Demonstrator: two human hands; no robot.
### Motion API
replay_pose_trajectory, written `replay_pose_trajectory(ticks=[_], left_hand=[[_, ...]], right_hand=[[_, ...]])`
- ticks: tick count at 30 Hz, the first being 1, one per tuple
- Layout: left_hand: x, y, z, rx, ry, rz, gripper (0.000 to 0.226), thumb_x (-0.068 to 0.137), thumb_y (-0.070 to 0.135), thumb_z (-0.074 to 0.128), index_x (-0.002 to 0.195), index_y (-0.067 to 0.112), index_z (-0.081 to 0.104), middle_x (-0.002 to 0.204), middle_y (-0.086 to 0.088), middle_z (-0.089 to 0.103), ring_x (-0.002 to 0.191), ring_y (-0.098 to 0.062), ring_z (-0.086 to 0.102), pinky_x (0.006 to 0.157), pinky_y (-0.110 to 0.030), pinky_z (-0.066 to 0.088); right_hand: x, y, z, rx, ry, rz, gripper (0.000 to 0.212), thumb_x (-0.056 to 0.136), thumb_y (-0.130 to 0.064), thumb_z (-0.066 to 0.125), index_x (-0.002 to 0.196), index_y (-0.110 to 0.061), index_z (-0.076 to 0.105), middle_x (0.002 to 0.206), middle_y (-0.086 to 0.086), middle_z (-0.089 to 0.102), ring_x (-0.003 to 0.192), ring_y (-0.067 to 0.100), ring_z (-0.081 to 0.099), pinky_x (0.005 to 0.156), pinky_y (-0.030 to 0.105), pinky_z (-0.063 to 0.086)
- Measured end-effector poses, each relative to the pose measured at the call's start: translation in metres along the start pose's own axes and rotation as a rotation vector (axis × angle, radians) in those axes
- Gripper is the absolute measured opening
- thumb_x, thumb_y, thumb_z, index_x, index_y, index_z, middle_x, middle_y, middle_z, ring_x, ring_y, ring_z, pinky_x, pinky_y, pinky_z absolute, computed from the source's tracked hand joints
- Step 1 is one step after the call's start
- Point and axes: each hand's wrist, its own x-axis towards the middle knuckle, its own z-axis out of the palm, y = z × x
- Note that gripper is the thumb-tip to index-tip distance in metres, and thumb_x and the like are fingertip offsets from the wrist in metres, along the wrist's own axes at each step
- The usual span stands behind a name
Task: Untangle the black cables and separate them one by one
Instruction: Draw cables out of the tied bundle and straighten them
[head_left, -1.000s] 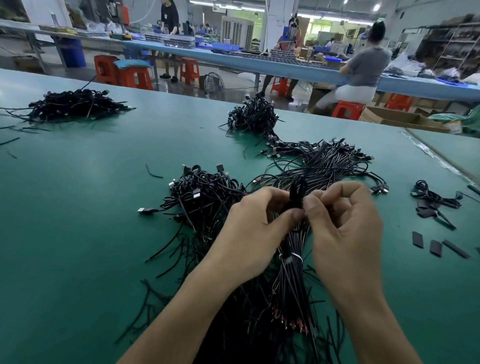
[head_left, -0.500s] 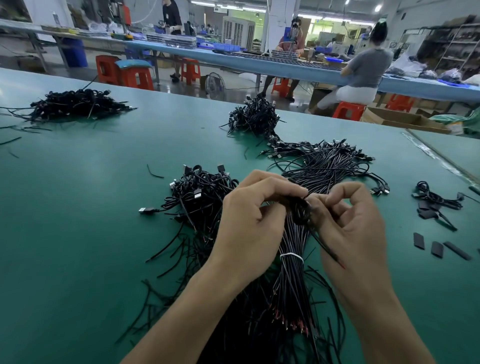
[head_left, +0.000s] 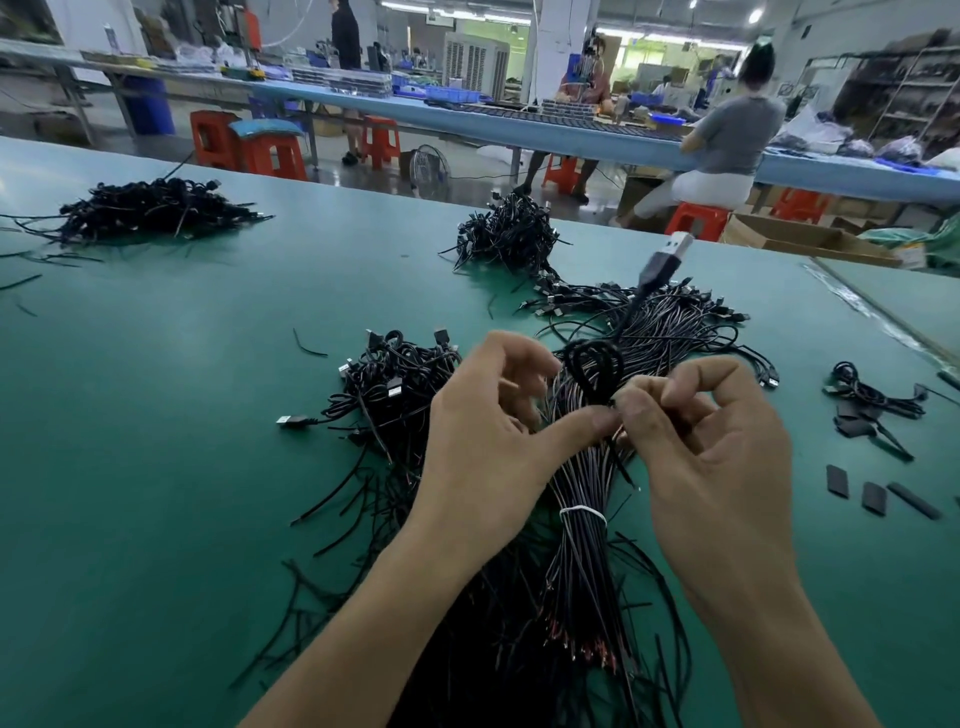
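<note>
While the coil is only half sprung: the single black cable (head_left: 592, 369) hangs in the air just above the bench (head_left: 156, 467), with one small loop near its lower end. Its USB plug (head_left: 670, 254) is raised and blurred beyond the hands.
Right grip (head_left: 711, 441): thumb and forefinger pinch the cable just below the loop.
Left grip (head_left: 483, 441): the fingers are loose, apart and partly blurred, and they hold nothing. Only the thumb tip presses on the cable, beside the right pinch.
Tied bundle (head_left: 582, 561): it lies on the bench directly under both hands, bound by a white tie (head_left: 582, 514), with its bare ends towards the person.
Risk, cinching: pulling the plug end straight while the loop is closed would probably draw it into a knot rather than free it.
Risk, snagging: the cable's short tail points down among the bundle's strands, so a quick lift could hook neighbouring strands and drag them up.
Risk, flung plug: a whipping plug could land in the coiled pile (head_left: 395, 384) to the left or the spread heap (head_left: 675, 322) behind, mixing the cable back in.
Risk, slipping: one pinch carries the cable. If it gives, the cable drops, black on black, into the bundle.
</note>
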Motion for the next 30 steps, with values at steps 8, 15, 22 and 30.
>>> replay_pose_trajectory(ticks=[8,15,22,30], left_hand=[[0.001,0.0,-0.003,-0.144,-0.218,-0.176,0.011,0.09,0.023,0.073,0.096,0.026,0.064,0.071,-0.002,0.075,0.063,-0.016,0.072,0.059,-0.022,0.054],[0.003,0.007,-0.001,-0.296,-0.097,-0.109,0.026,0.099,0.009,0.052,0.096,0.023,0.073,0.088,-0.003,0.077,0.085,-0.015,0.073,0.075,-0.024,0.057],[0.0,0.008,-0.001,-0.274,-0.093,-0.057,0.036,0.084,0.017,0.075,0.113,0.032,0.061,0.093,0.0,0.077,0.075,-0.009,0.066,0.064,-0.021,0.049],[-0.004,0.009,0.005,-0.052,-0.153,0.004,0.039,0.08,-0.009,0.065,0.084,0.028,0.076,0.084,0.011,0.071,0.063,-0.005,0.055,0.054,-0.019,0.04]], right_hand=[[-0.002,0.003,0.005,-0.024,0.001,-0.038,0.029,0.091,0.003,0.061,0.08,-0.02,0.048,0.08,-0.008,0.066,0.074,0.003,0.064,0.07,0.012,0.051],[-0.002,0.007,0.004,-0.078,-0.012,-0.057,0.027,0.091,-0.001,0.063,0.081,-0.022,0.049,0.082,-0.004,0.066,0.078,0.008,0.062,0.071,0.016,0.051],[-0.002,0.009,0.003,-0.076,-0.055,-0.012,0.034,0.093,0.0,0.061,0.079,-0.028,0.046,0.076,-0.002,0.061,0.073,0.014,0.057,0.066,0.024,0.05],[0.003,0.018,-0.005,-0.106,0.032,0.06,0.035,0.09,0.008,0.059,0.078,-0.02,0.042,0.068,-0.008,0.06,0.064,0.007,0.053,0.059,0.017,0.045]])
